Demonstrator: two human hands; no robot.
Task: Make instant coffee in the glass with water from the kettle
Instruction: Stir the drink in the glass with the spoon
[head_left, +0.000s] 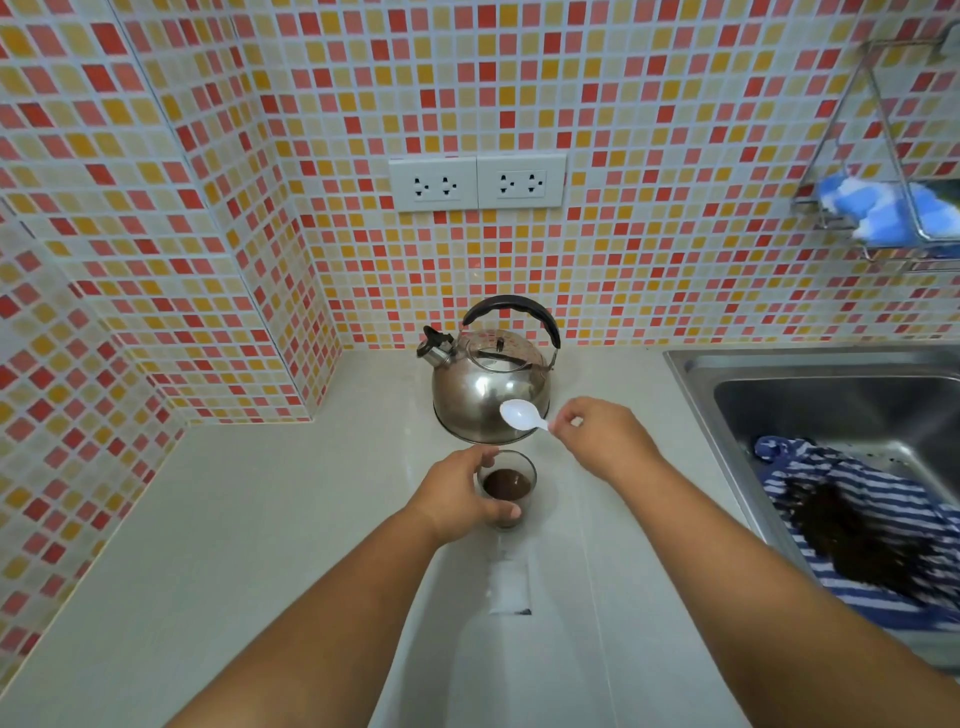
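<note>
A small clear glass (511, 480) with dark brown coffee in it stands on the pale counter (260, 519). My left hand (457, 493) wraps around its left side, thumb on the near wall. My right hand (602, 436) pinches the handle of a white plastic spoon (519, 414), whose empty bowl hangs above and behind the glass, in front of the kettle. The steel kettle (491, 389) with a black handle and spout cap sits just behind the glass, near the tiled wall.
An empty white sachet (510, 590) lies on the counter in front of the glass. A steel sink (831, 405) to the right holds a blue striped cloth (857, 525). Wall sockets (477, 183) sit above the kettle; a wire rack (883, 208) with a blue sponge hangs right.
</note>
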